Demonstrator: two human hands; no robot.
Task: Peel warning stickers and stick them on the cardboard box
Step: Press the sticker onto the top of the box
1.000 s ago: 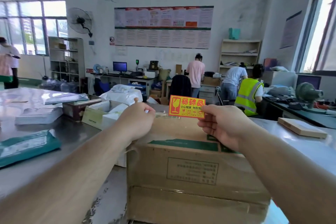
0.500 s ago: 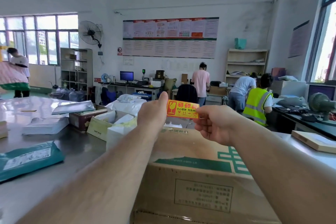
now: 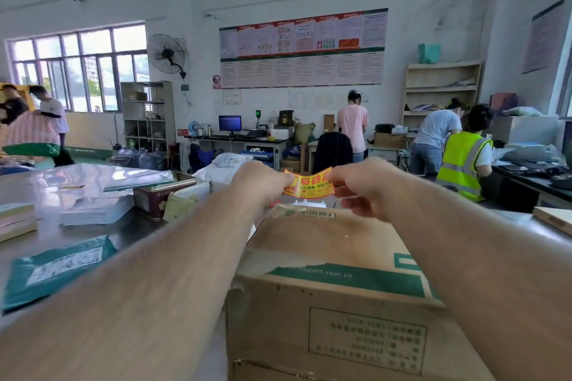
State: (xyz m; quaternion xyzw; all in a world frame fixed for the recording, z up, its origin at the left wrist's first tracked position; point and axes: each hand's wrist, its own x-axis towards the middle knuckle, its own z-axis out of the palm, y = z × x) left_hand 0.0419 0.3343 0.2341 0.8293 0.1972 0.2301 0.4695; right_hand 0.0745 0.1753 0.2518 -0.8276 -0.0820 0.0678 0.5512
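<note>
Above the far edge of the cardboard box (image 3: 328, 260), a yellow and red warning sticker (image 3: 309, 183) is stretched between two hands and bows slightly in the middle. The left hand (image 3: 263, 184) pinches its left end and the right hand (image 3: 362, 187) pinches its right end, so both ends of the print are covered by fingers; only the middle characters show, and the small lower line is too blurred to read. Whether a backing sheet is on the sticker cannot be told.

The box sits on the counter (image 3: 139, 226) right in front of the person, its top bare brown with a green printed band along the near edge and a framed label on the near side, text too soft to make out. Both forearms cross the near corners of the box and hide part of it.

To the left on the counter lie a teal mailer bag (image 3: 58, 269), stacks of paper (image 3: 96, 210) and a dark red tin (image 3: 158, 195), partly behind the left arm. Far across the room, people stand at desks, one in a yellow vest (image 3: 461, 164).
</note>
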